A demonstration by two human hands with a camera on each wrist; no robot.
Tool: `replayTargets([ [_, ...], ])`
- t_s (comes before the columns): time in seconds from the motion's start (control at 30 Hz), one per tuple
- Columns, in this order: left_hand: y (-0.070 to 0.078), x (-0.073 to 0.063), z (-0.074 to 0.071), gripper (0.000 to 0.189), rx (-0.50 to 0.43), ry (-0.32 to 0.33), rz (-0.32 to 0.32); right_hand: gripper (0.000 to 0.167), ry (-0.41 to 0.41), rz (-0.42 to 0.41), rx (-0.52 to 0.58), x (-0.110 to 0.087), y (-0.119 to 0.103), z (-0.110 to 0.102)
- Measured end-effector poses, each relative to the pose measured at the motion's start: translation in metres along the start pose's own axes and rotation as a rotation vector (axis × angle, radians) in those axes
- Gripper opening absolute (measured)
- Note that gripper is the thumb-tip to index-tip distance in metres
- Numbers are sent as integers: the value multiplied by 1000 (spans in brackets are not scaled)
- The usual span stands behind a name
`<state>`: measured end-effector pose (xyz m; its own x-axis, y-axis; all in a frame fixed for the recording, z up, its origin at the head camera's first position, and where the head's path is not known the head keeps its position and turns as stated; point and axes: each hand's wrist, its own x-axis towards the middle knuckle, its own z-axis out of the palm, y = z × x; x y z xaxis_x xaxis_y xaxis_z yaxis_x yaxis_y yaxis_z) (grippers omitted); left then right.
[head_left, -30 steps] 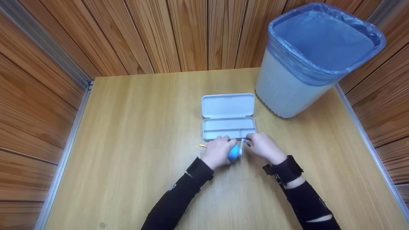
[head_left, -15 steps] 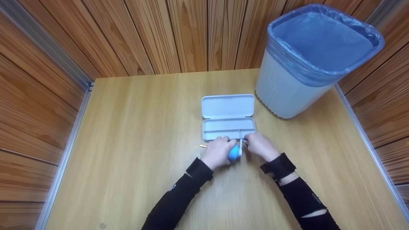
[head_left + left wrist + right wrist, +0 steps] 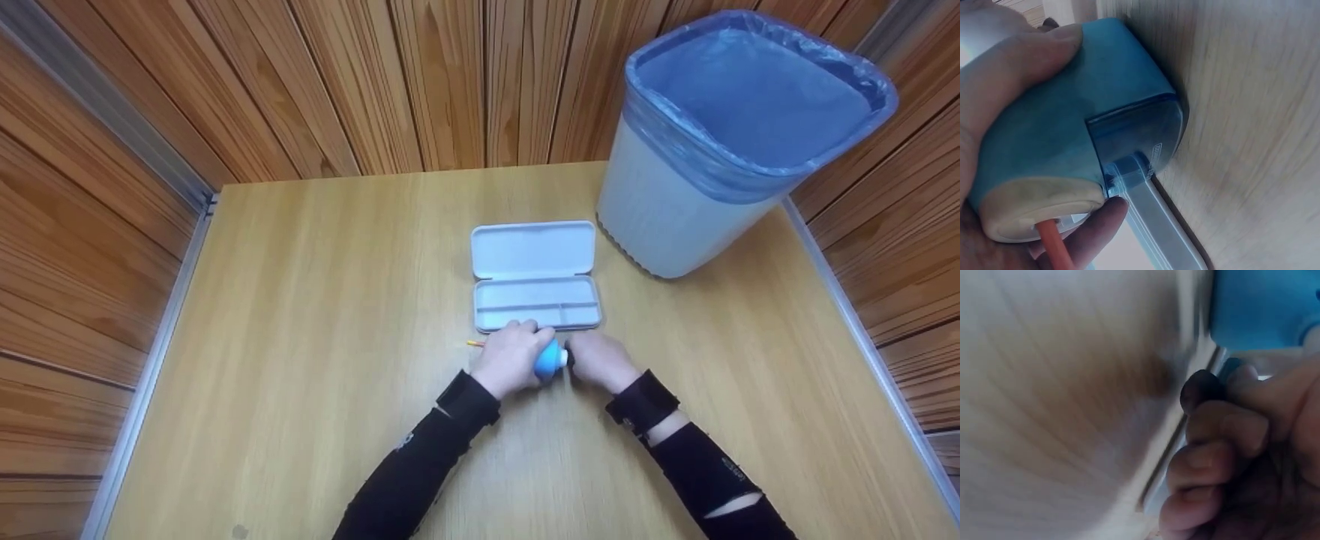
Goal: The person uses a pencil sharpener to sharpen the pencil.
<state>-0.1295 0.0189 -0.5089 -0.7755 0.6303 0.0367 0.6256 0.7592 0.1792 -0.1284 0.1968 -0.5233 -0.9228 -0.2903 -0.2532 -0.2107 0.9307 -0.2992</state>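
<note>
A blue hand-crank pencil sharpener [image 3: 549, 362] is on the table just in front of an open pencil case [image 3: 536, 291]. My left hand [image 3: 511, 356] grips the sharpener's body, thumb on one side. From its cream-coloured front a pencil [image 3: 1054, 245] sticks out to the left, orange in the left wrist view. The sharpener's see-through dark blue shavings drawer [image 3: 1143, 135] shows in that view. At the crank end my right hand [image 3: 602, 361] has its fingers curled round a dark crank knob [image 3: 1202, 391]. The crank arm is hidden behind that hand in the head view.
A white waste bin [image 3: 675, 202] lined with a blue bag stands at the back right of the wooden table [image 3: 322, 300]. Wood-panelled walls [image 3: 442, 90] close off the back and both sides.
My right hand has swung from beside the case's front edge down and toward me, taking the crank round with it. The left hand, the sharpener and the pencil have stayed nearly still.
</note>
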Motion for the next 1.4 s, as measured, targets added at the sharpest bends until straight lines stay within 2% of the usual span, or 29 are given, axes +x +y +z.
replayTargets([
  [0.17,-1,-1,1,56,13,10,-5,17,45,-42,-33,-9,-6,7],
  [0.37,0,1,-1,59,2,-26,-22,20,94,-77,-10,-19,-9,13],
  [0.63,1,2,-3,62,-4,-57,-38,27,31,-75,61,-32,-12,17],
  [0.93,1,2,-3,64,-40,-88,-61,20,-42,-59,127,-49,-23,6],
  [1.2,1,2,-5,60,-8,-64,-52,22,100,-151,94,-62,-25,-11],
  [1.4,2,2,-4,62,-15,-74,-48,19,120,-166,140,-62,-23,-22],
])
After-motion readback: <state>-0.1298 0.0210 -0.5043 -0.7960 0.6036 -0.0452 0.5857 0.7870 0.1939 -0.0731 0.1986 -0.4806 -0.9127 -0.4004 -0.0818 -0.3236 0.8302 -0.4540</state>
